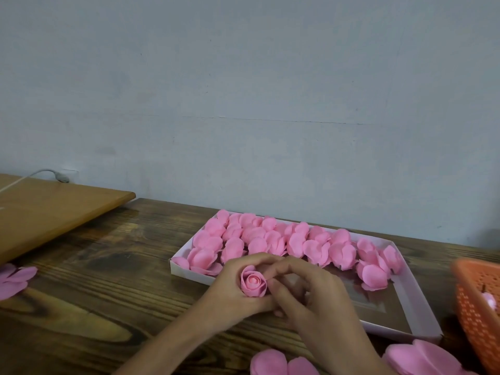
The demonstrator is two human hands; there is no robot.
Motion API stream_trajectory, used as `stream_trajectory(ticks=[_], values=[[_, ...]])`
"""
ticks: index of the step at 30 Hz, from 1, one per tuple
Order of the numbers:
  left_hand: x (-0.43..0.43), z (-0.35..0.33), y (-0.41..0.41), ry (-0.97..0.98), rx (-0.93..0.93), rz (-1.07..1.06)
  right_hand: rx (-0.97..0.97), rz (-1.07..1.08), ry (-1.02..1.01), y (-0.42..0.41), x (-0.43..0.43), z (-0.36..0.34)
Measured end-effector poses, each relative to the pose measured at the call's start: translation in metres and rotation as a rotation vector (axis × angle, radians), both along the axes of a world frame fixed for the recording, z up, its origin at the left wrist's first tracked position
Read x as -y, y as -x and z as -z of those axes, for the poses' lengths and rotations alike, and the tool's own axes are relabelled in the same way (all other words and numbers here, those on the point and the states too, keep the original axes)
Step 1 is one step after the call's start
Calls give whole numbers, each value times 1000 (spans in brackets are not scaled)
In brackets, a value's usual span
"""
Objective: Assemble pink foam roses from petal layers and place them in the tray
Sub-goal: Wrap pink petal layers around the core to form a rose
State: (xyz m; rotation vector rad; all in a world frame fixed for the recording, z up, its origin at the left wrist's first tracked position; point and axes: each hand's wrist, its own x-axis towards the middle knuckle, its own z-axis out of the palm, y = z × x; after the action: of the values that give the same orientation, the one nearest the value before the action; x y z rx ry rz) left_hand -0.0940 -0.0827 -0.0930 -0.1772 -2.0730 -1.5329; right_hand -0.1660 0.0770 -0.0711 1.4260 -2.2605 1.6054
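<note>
Rose point(253, 284) pinched by curled fingers of left hand point(230, 295) and right hand point(313, 301) — near tray point(186, 270).

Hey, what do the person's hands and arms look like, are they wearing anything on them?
The left hand and right hand are bare: no gloves, rings or bracelets show. The left forearm and right forearm are bare too, with no sleeves, watch or markings visible down to the picture's bottom edge.
</note>
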Motion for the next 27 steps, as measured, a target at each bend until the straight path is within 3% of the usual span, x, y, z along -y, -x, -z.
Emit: stream_trajectory(ticks=[5, 10, 18, 22, 27], values=[[-3, 3, -1, -95, 1, -2, -207, -2, 20, 0, -1, 0], [-2, 6, 1, -105, 25, 2, -552, -41, -59, 1, -6, -9], [-3, 11, 3, -181, 55, -61, -697, 28, -83, -1, -5, -5], [-7, 9, 1, -228, 74, -124, -574, 14, -95, -2, -2, 1], [-13, 2, 0, -475, 72, -234, 21, 41, 173, -9, 4, 19]])
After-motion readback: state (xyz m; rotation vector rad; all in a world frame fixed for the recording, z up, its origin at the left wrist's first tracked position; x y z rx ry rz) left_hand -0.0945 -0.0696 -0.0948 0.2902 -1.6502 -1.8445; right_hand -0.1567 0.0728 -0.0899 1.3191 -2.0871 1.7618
